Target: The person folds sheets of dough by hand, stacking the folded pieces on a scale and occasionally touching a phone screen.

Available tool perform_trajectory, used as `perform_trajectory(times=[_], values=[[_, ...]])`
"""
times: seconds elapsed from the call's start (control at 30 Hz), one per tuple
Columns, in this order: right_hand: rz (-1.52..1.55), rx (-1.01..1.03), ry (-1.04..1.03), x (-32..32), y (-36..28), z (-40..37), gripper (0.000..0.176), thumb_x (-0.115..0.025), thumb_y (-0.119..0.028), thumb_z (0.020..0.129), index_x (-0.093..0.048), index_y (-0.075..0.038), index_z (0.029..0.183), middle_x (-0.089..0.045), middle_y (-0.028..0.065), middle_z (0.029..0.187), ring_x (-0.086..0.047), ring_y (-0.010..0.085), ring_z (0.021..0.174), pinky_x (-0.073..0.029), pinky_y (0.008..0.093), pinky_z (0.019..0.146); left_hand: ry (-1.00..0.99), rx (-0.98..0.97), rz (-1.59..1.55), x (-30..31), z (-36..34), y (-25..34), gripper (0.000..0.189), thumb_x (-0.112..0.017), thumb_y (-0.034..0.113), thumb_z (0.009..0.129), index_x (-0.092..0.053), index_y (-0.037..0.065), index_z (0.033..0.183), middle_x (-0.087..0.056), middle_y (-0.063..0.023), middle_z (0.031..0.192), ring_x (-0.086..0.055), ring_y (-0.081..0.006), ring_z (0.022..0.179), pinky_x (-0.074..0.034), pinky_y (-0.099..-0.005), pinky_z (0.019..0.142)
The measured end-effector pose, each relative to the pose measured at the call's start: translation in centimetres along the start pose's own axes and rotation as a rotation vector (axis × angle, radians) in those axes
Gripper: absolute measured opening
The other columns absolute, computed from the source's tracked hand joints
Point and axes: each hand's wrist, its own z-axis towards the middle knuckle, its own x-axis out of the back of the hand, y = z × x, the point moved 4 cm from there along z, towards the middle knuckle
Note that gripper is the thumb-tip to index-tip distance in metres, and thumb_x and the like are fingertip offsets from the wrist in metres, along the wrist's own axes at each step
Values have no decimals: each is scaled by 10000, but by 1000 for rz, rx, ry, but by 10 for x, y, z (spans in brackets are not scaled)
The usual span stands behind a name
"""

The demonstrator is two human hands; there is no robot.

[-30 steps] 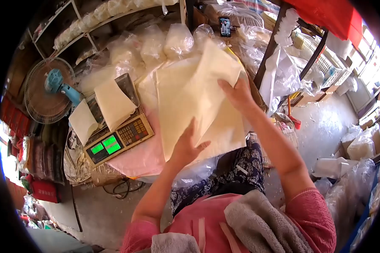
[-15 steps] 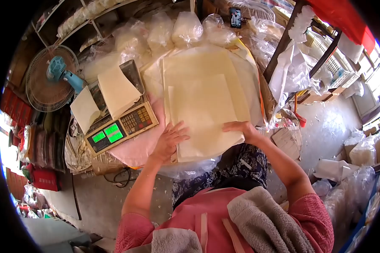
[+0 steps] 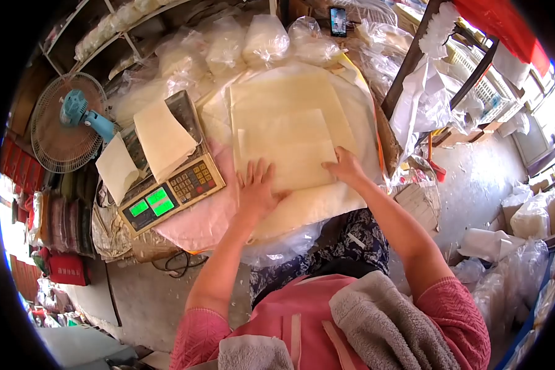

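Note:
Large pale yellow sheets [image 3: 271, 92] lie flat on the round covered table, with smaller cream sheets [image 3: 290, 142] on top of them. My left hand [image 3: 258, 188] rests on the lower left of the sheets, its fingers spread. At the right edge of the smaller sheets is my right hand [image 3: 345, 166], with thumb and forefinger apart on the paper. To the left stands a scale [image 3: 174, 194] with lit green displays. It bears a stack of cream sheets [image 3: 161, 137], and another cream stack [image 3: 117, 168] lies at its left side.
Filled clear plastic bags [image 3: 265, 40] line the table's back edge, near a propped phone [image 3: 338, 21]. A fan [image 3: 68, 122] stands at the left. White crates [image 3: 484, 80] and a dark slanted post [image 3: 413, 58] are on the right. Plastic-wrapped bundles [image 3: 505, 277] lie lower right.
The smaller sheets' near edge, which hung toward me, now lies farther up the table. Both hands have moved away from my body, the left also rightward. The view has shifted slightly.

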Motion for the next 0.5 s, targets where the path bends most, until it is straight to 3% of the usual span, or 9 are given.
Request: perform_trajectory(times=[0.1,0.2,0.3,0.4,0.5], values=[[-22,338,281,14,-29,-19,773,-715,-396,716,-400,-70,1342,-512,199,1258,-491,352,1154,-411,423,934,-22,-55,41,-2,0,-3,778,-538,579,815,-347,96,1393,-294,-171,1455,-291,-389,1321,-254,-511,1066],[-507,758,177,13,-56,-35,936,-730,-449,694,-252,-144,1438,-357,158,1422,-310,347,1321,-261,482,1076,-4,-113,9,-15,10,-16,735,-623,490,793,-389,92,1365,-367,-154,1420,-355,-369,1290,-277,-478,1063],[-583,680,-128,7,-32,-23,861,-706,-454,722,-304,-164,1426,-330,124,1451,-248,324,1359,-175,527,1100,-11,-257,-12,-15,17,-40,642,-711,351,744,-480,74,1276,-531,-137,1276,-479,-328,1190,-367,-418,1006],[-504,777,-373,20,-11,-6,813,-690,-463,744,-346,-138,1405,-309,146,1459,-255,285,1365,-223,466,1097,-264,-22,-304,14,23,-61,547,-736,221,711,-529,40,1184,-625,-112,1129,-566,-279,1076,-445,-361,916],[-1,618,-238,34,7,-3,582,-651,-429,799,-520,-83,1248,-510,182,1277,-486,245,1193,-390,394,968,-304,237,-734,46,21,-66,487,-713,222,730,-556,14,1142,-658,-127,1028,-600,-257,1008,-480,-350,846]])
